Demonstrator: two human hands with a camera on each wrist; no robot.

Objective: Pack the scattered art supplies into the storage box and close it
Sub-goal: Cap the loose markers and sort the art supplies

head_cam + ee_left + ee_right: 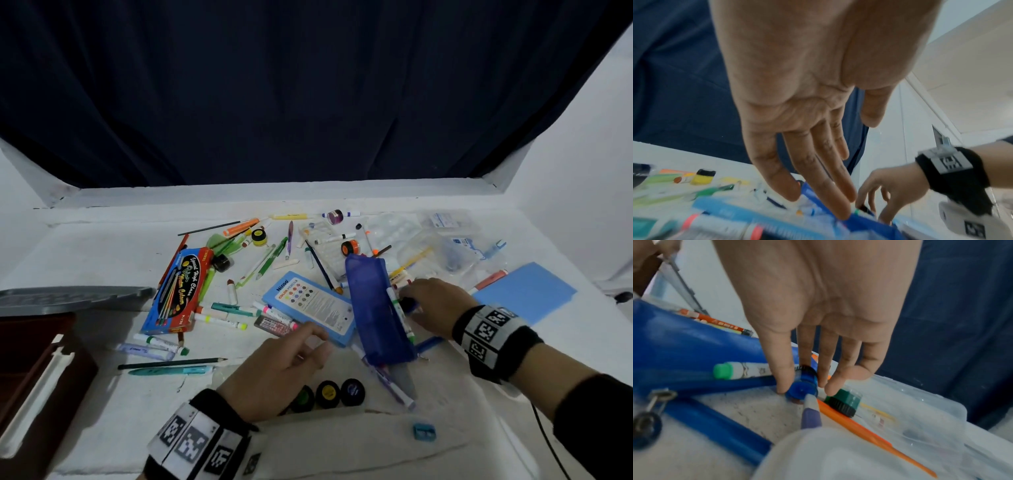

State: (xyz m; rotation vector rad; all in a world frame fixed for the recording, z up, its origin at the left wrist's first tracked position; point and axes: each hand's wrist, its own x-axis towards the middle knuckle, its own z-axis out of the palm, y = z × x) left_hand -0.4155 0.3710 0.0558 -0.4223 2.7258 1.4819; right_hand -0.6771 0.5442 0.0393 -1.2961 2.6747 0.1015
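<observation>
A small blue paint pot (802,386) is pinched by the right hand (435,305) fingers (784,369) while the left hand (277,370) is held open; it could be dropped if jostled.

The blue pencil pouch (376,308) looks like glossy, see-through plastic, with a small metal zip pull (659,395) at its near end. At the far right lie clear plastic trays (428,246), smooth and shiny, while the white tabletop (748,412) is matt and finely speckled. A dark cloth curtain (308,85) hangs in soft folds at the far side, and the little blue paint pot (803,384) is glossy plastic with a ribbed black cap.
</observation>
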